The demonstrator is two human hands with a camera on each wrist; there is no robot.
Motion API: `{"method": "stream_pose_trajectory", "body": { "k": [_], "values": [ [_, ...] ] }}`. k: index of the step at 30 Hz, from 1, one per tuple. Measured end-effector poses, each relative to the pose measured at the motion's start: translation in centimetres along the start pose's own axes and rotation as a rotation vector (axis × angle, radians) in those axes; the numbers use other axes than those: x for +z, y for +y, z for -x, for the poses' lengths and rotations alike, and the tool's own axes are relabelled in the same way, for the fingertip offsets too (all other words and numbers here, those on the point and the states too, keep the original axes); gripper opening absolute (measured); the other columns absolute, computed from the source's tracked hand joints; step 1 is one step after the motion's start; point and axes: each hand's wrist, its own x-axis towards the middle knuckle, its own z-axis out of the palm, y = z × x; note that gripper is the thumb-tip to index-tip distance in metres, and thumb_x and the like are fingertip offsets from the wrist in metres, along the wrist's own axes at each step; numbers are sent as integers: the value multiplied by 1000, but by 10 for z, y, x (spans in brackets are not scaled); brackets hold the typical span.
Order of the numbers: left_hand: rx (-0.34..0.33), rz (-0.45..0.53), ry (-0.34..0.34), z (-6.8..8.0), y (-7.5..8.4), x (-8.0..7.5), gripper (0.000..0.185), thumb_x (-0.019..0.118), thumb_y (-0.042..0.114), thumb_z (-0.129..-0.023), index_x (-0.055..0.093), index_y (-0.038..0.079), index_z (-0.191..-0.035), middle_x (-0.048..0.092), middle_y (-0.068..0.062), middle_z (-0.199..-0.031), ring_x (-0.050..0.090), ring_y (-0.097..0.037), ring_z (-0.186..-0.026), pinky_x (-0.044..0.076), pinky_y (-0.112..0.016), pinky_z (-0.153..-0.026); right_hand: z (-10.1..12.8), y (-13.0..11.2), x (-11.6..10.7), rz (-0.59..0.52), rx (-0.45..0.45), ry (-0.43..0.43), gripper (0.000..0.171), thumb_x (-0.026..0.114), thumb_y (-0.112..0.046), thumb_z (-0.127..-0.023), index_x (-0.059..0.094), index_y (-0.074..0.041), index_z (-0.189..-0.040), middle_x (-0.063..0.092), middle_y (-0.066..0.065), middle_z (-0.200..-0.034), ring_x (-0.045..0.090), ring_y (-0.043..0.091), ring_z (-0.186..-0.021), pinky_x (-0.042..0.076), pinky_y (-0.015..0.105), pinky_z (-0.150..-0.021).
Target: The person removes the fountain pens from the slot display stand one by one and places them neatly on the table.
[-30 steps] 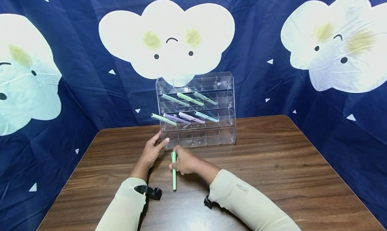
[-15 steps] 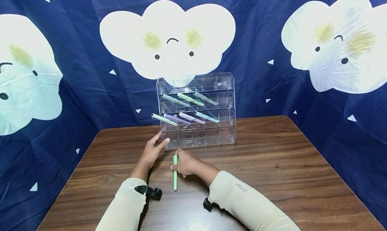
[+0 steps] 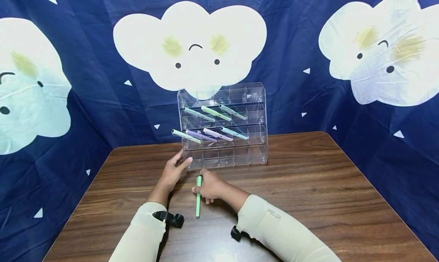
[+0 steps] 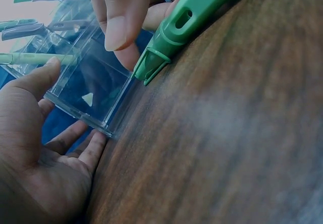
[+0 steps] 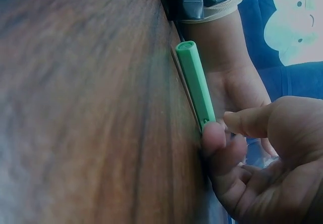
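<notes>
A clear acrylic rack (image 3: pixel 253 98) with several pastel pens stands at the back of the wooden table (image 3: pixel 308 186). My left hand (image 3: pixel 173 168) rests against the rack's lower left corner (image 4: pixel 96 118), thumb on its front, fingers straight. My right hand (image 3: pixel 210 186) pinches a green pen (image 3: pixel 198 197) lying along the table in front of the rack. In the left wrist view the green pen's tip (image 4: pixel 151 65) points at the rack's bottom edge. In the right wrist view my right-hand fingertips (image 5: pixel 214 133) grip the green pen (image 5: pixel 194 80) near its far end.
A dark blue cloth with white cloud faces (image 3: pixel 190 45) hangs behind and to both sides of the table. The rack's bottom row of compartments (image 3: pixel 226 157) holds nothing. Bare wood spreads to the right of the rack and in front of my arms.
My right hand with the green pen has slid slightly toward the rack. The left hand has stayed at the rack's corner.
</notes>
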Motion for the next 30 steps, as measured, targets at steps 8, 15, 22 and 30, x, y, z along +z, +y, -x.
{"method": "stream_pose_trajectory", "body": {
  "k": [8,15,22,30],
  "values": [
    [4,9,2,-1,-1,2,72,70,29,-110,35,21,-173,47,-27,-168,50,-40,-154,48,-13,-98,5,-1,-2,-49,-24,-27,74,78,-21,-104,36,2,-160,68,9,-63,58,15,-37,53,33,-40],
    [9,26,3,0,1,2,72,69,26,-110,35,20,-173,48,-28,-167,51,-40,-152,47,-9,-94,13,0,-9,-158,-60,-83,80,76,-16,-104,28,3,-166,73,19,-73,57,16,-39,47,27,-37],
    [-4,23,9,-1,1,2,73,70,28,-109,35,24,-173,51,-27,-165,54,-37,-148,49,-10,-92,21,1,-17,-143,-69,-90,81,78,-14,-102,30,0,-166,65,10,-67,57,17,-41,44,25,-37],
    [4,19,-11,1,0,1,73,68,31,-110,33,24,-173,47,-26,-168,52,-39,-151,48,-10,-95,27,2,-32,-78,-105,-58,80,79,-13,-101,35,2,-167,67,11,-69,56,16,-42,45,24,-39]
  ]
}}
